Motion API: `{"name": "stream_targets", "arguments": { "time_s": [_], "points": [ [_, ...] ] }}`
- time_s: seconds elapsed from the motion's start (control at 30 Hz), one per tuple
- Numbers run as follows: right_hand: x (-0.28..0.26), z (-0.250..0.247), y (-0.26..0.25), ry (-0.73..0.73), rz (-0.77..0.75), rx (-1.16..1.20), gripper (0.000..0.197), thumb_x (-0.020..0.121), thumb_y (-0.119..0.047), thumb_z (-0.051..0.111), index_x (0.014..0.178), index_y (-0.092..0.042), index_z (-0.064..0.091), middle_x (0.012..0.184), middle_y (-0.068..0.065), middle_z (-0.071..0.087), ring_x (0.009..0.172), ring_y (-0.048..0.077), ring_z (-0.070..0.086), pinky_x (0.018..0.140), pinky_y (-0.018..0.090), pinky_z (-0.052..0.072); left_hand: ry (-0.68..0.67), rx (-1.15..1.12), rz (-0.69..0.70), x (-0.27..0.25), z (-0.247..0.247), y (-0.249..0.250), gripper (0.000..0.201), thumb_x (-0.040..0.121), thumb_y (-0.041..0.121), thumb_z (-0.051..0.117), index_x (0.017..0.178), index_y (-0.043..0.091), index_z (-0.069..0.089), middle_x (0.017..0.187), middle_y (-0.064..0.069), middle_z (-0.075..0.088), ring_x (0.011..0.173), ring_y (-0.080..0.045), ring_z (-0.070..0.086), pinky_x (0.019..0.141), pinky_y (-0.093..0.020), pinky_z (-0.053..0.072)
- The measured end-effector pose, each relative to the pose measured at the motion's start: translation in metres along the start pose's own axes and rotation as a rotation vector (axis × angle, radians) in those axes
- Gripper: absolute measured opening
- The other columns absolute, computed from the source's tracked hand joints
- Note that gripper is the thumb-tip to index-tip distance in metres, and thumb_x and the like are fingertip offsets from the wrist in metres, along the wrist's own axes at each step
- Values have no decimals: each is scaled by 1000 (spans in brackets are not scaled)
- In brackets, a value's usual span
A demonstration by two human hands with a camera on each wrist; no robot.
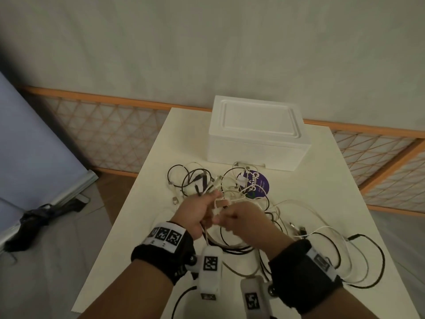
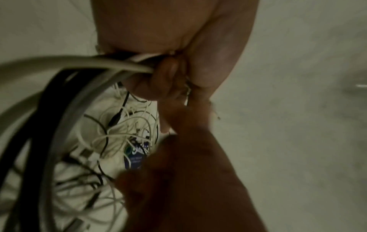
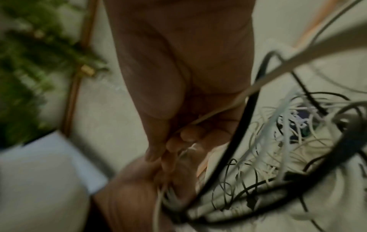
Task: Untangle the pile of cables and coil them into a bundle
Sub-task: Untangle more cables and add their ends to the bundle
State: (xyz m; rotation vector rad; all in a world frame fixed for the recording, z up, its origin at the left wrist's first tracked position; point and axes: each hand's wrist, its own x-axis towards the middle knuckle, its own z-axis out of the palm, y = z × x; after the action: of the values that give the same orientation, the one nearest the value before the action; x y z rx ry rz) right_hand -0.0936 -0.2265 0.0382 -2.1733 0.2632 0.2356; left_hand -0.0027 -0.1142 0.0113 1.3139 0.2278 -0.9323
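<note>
A tangle of black and white cables (image 1: 232,187) lies spread over the white table (image 1: 142,226). My left hand (image 1: 200,210) is raised above it, fingers curled round a bunch of white and black cables (image 2: 111,66) that loop down to the pile. My right hand (image 1: 239,217) meets it just to the right and pinches a thin white cable (image 3: 218,111) between thumb and fingers. Long loops trail to the right (image 1: 358,256) of my right wrist. The pinch itself is partly hidden by my fingers.
A closed white foam box (image 1: 257,132) stands at the back of the table, right behind the pile. A round purple label (image 1: 257,184) lies under the cables. The table's left edge (image 1: 108,245) drops to the floor. A lattice fence (image 1: 110,134) runs behind.
</note>
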Motion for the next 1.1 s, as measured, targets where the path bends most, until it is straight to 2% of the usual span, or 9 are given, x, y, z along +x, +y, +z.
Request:
{"name": "stream_targets", "arguments": {
  "time_s": [0.1, 0.2, 0.3, 0.37, 0.53, 0.67, 0.77, 0.87, 1.1],
  "points": [
    [-3, 3, -1, 7, -47, -180, 35, 87, -32, 64, 54, -26, 55, 53, -2, 49, 46, 3, 41, 51, 14, 33, -11, -51, -41, -5, 2, 3, 27, 95, 18, 57, 111, -2, 63, 80, -5, 75, 46, -11, 47, 40, -19, 33],
    [6, -11, 12, 412, -13, 81, 13, 91, -24, 59, 86, -33, 66, 76, -6, 62, 63, 3, 57, 62, 21, 50, -48, 35, 1, -12, -5, 11, 21, 95, 13, 55, 108, -1, 60, 77, -4, 74, 32, -4, 25, 32, -15, 21],
    [24, -14, 20, 214, -92, -275, 26, 88, -21, 62, 115, -23, 63, 102, -5, 58, 92, 11, 58, 77, 19, 40, -136, 99, 32, -22, -9, 23, 21, 93, 14, 57, 107, 0, 64, 72, -2, 72, 31, -2, 23, 33, -14, 18],
    [31, -9, 23, 129, -73, -446, 19, 91, -24, 58, 102, -10, 67, 95, 3, 58, 94, 19, 56, 72, 21, 31, -179, 101, 83, -30, -10, 34, 27, 84, 17, 63, 105, 1, 66, 69, -2, 70, 31, -2, 22, 34, -13, 16],
    [34, -26, 59, 405, -27, -387, 13, 88, -17, 63, 93, -12, 75, 107, 0, 60, 98, 15, 57, 89, 18, 39, -191, -94, 193, -37, -30, 58, 30, 74, 20, 59, 100, 9, 68, 71, 0, 71, 30, 0, 24, 35, -13, 14],
    [30, -47, 45, 449, -40, -311, 14, 92, -17, 58, 88, -11, 70, 82, -5, 60, 82, 16, 60, 65, 16, 37, -186, -202, 176, -30, -26, 55, 21, 94, 20, 46, 97, 11, 65, 73, 4, 71, 29, 0, 22, 31, -11, 15],
    [34, -52, 26, 276, -25, -40, 43, 85, -8, 65, 122, -28, 57, 107, -8, 62, 80, 7, 62, 68, 8, 44, -165, -200, 172, -27, -8, 48, 20, 96, 15, 46, 89, 10, 64, 59, 4, 64, 29, 0, 22, 31, -12, 14],
    [42, -36, 29, -31, -6, -233, 82, 76, -8, 76, 140, -40, 36, 123, -13, 50, 90, 7, 61, 74, 17, 50, -222, -176, 150, -24, 3, 47, 19, 96, 14, 47, 88, 9, 64, 62, 3, 65, 28, 0, 23, 30, -11, 16],
    [52, -24, 53, 14, 10, -435, 58, 77, -18, 76, 129, -25, 53, 120, 1, 59, 107, 16, 57, 93, 30, 47, -129, -128, 80, -9, -4, 37, 16, 95, 14, 51, 92, 7, 65, 64, 0, 66, 30, -1, 23, 30, -13, 16]
  ]
}}
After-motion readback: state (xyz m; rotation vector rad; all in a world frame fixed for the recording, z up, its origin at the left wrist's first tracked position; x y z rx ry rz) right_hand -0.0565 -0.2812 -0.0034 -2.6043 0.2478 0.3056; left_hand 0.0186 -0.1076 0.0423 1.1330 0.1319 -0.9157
